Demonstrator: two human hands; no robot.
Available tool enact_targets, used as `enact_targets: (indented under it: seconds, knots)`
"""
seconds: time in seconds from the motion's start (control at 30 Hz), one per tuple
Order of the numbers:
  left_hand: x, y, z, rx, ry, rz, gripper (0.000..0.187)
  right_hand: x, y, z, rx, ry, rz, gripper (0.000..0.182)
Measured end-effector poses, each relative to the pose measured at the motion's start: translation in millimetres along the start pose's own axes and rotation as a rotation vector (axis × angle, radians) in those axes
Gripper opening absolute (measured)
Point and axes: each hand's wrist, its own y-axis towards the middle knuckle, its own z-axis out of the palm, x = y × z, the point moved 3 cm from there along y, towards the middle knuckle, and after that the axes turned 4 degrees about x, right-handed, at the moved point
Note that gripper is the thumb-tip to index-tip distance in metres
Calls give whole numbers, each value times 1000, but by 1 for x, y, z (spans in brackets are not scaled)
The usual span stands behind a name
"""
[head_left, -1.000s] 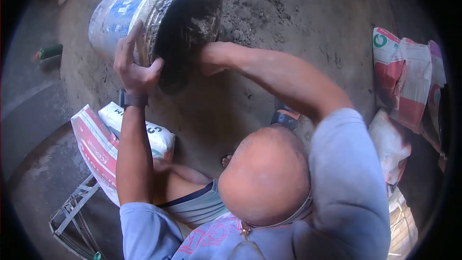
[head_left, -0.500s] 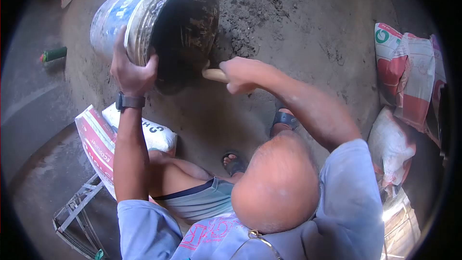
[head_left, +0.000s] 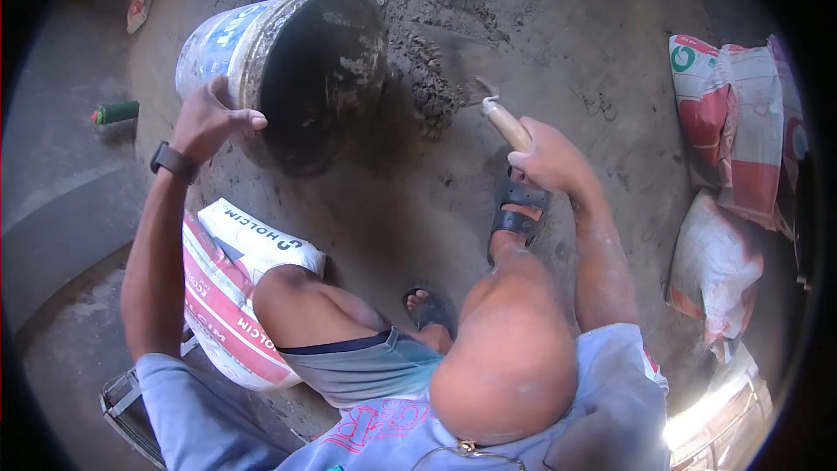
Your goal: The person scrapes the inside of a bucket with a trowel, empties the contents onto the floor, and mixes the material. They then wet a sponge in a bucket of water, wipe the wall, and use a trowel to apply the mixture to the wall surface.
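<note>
A white plastic bucket (head_left: 209, 57) with blue lettering and a mortar-crusted rim lies tilted on its side, its dark mouth turned to the right. At the rim's near side is my left hand (head_left: 209, 122), thumb along the edge and fingers against the outer wall. My right hand (head_left: 551, 157) is wrapped round the pale wooden handle of a trowel (head_left: 506, 125). The trowel's metal shank points up and left; its blade is blurred against the grey mortar. Wet-looking mortar (head_left: 436, 92) is spread on the floor right of the bucket.
Printed cement bags (head_left: 235, 310) lie by my left knee. More bags (head_left: 728, 122) stand at the right, with a whitish sack (head_left: 715, 266) below them. A green bottle-like object (head_left: 115, 112) lies far left. A metal frame (head_left: 131, 410) is at lower left.
My right hand has drawn the trowel from the bucket's mouth out to the right, over the mortar. The bucket sits slightly lower in view, and my left hand has shifted left along it.
</note>
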Motion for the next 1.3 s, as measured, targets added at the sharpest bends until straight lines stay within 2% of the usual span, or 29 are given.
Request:
enact_targets:
  seconds: [0.03, 0.13, 0.2, 0.23, 0.27, 0.33, 0.37, 0.43, 0.47, 0.53, 0.6, 0.7, 0.73, 0.8, 0.93, 1.1, 1.23, 1.3]
  knots:
    - [-9, -4, -7, -48, -30, 96, 47, -2, -7, -5, -11, 77, 25, 25]
    - [-33, -17, -35, -33, 156, 111, 41, -18, -21, -12, -3, 225, 84, 28]
    - [-43, -31, -60, -84, 167, 116, 38, -27, -26, -15, 7, 279, 106, 29]
    - [-45, -38, -71, -196, 140, 237, 37, -31, -28, -15, 12, 313, 150, 28]
    - [-49, -48, -84, -314, 354, 235, 40, -32, -28, -13, 17, 350, 193, 28]
    - [-32, -55, -99, -527, 593, 258, 43, -31, -23, -10, 4, 390, 204, 28]
    - [-21, -52, -98, -528, 598, 261, 43, -32, -21, -7, -3, 423, 231, 28]
    - [-3, -53, -93, -905, 671, 301, 42, -35, -10, 3, 13, 466, 195, 28]
    - [4, -50, -84, -909, 672, 296, 42, -34, -4, 4, 29, 503, 161, 27]
    - [4, -41, -56, -1066, 852, 192, 39, -18, -1, 0, 24, 429, 149, 27]
    - [24, -25, -5, -1022, 819, 269, 38, -8, 2, 1, 20, 358, 147, 26]
    - [24, -7, 100, -485, 616, 301, 44, -6, 7, -1, 9, 277, 106, 26]
    - [25, -6, 141, -419, 628, 393, 45, -9, 8, 0, -13, 272, 73, 26]
    - [15, -9, 203, -45, 740, 388, 43, -10, 8, -4, -38, 258, 45, 26]
    - [-1, 5, 206, -89, 557, 414, 41, -9, 4, -10, -47, 351, 116, 26]
    - [-17, 17, 187, -199, 395, 376, 56, -2, 9, 1, -9, 537, 142, 25]
    - [-17, 27, 167, -263, 373, 405, 51, -2, 3, 1, -35, 486, 149, 26]
    - [-11, 39, 134, -169, 487, 338, 46, -14, 3, 3, -67, 493, 143, 25]
